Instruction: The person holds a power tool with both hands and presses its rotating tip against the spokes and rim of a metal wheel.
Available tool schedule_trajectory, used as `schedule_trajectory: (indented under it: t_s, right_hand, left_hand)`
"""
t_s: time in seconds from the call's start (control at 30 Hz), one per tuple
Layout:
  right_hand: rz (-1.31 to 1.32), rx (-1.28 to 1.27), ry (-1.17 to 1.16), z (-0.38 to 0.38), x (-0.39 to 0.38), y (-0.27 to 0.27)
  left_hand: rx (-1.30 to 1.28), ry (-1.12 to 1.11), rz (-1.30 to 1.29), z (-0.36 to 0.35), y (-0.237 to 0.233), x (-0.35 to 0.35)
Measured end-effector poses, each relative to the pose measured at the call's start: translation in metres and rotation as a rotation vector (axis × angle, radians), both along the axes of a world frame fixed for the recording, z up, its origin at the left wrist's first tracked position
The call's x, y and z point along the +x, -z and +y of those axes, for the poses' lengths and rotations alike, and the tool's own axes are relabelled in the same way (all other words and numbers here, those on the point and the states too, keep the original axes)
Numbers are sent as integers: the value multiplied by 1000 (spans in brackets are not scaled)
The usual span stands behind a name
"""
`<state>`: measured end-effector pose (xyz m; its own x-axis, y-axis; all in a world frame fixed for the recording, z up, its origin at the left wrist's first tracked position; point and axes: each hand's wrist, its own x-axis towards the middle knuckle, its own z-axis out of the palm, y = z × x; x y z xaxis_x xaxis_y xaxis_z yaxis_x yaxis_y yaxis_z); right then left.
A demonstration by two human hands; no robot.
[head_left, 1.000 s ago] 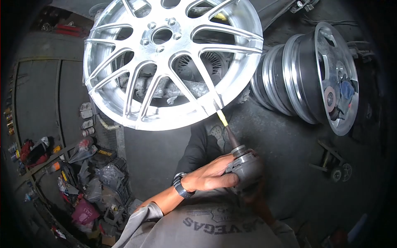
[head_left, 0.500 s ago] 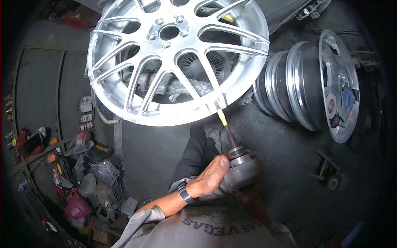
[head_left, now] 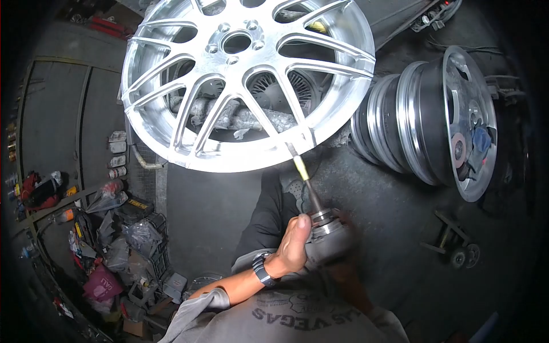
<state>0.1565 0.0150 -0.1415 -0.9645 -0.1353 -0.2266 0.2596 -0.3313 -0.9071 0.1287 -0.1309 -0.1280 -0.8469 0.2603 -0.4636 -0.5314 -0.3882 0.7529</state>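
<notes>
A bright silver alloy wheel (head_left: 229,159) with paired spokes faces me at the top of the view. My left hand (head_left: 294,244), with a dark watch on its wrist, is wrapped around the body of a die grinder (head_left: 327,230). From the grinder a long shaft with a yellow section points up and left. Its tip lies at the wheel's near rim, beside the foot of a spoke; whether it touches cannot be made out. My right forearm (head_left: 350,286) runs in shadow behind the grinder, and the right hand's fingers are lost in the dark blur.
More wheels (head_left: 420,114) stand on edge at the right, with a sanding disc and a blue cloth in the nearest face. A small wheeled frame (head_left: 454,243) sits on the floor below. Boxes, bags and a DeWalt case (head_left: 136,209) crowd the left side.
The grinder's tip has shifted left along the rim, away from the spoke's foot. My left hand has moved slightly left with the tool. The view has shifted a little.
</notes>
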Motion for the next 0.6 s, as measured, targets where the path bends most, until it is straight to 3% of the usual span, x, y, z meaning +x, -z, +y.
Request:
schedule_trajectory:
  t_s: [0.1,0.23,0.3,0.33,0.4,0.6]
  right_hand:
    - [187,51,31,-2,5,22]
    - [111,181,81,4,15,23]
    - [-131,-49,10,10,18,30]
    - [-130,-49,9,10,15,29]
    - [208,118,-89,11,8,26]
    - [85,-28,35,2,13,28]
  left_hand:
    - [-29,-50,19,3,-1,0]
    - [-102,-6,59,9,-3,-7]
    - [-81,-20,45,8,3,-3]
    - [-61,-35,28,8,4,0]
    - [-33,-138,50,10,1,4]
    - [50,-105,-28,10,4,1]
